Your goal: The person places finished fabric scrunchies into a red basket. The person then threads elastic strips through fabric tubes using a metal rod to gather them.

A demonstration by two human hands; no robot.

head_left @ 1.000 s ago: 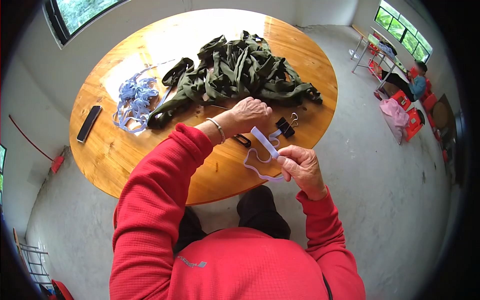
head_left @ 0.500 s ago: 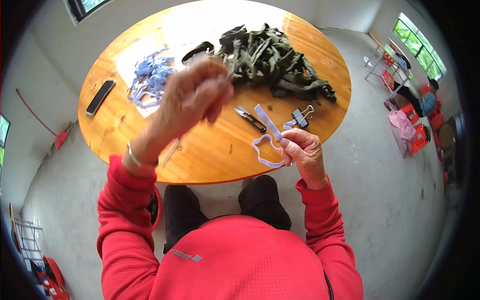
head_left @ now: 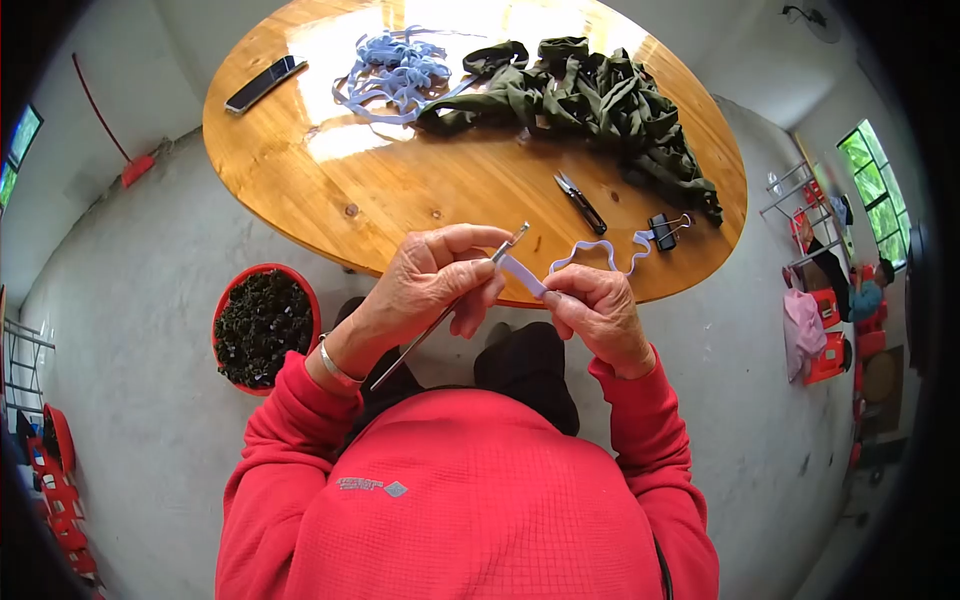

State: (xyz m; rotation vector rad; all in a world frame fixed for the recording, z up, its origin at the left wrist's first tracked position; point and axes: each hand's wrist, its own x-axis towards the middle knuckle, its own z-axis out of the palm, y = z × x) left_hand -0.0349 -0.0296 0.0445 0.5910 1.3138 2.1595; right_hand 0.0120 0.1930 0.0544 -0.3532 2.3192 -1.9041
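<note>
My left hand (head_left: pixel 440 275) pinches a thin metal rod (head_left: pixel 410 350), which slants from near my lap up to a small hook-like tip. My right hand (head_left: pixel 597 310) grips a lavender elastic band (head_left: pixel 524 277) between thumb and fingers. The band's flat end reaches across to the rod near my left fingers; whether it is fastened there I cannot tell. From my right hand the elastic loops back over the table to a black binder clip (head_left: pixel 663 232). Thread snips (head_left: pixel 582 203) lie just beyond, with a heap of dark green fabric (head_left: pixel 620 100) behind them.
On the round wooden table (head_left: pixel 310 180) are a pile of blue straps (head_left: pixel 395 75) and a phone (head_left: pixel 266 83). A red tub of dark material (head_left: pixel 262 328) stands on the floor to my left. Farther right, a person (head_left: pixel 865 298) sits near red stools.
My left hand has come down from over the table, bringing the rod to the elastic's end. My right hand stays pinched on the elastic. The view has shifted, showing the red tub fully.
</note>
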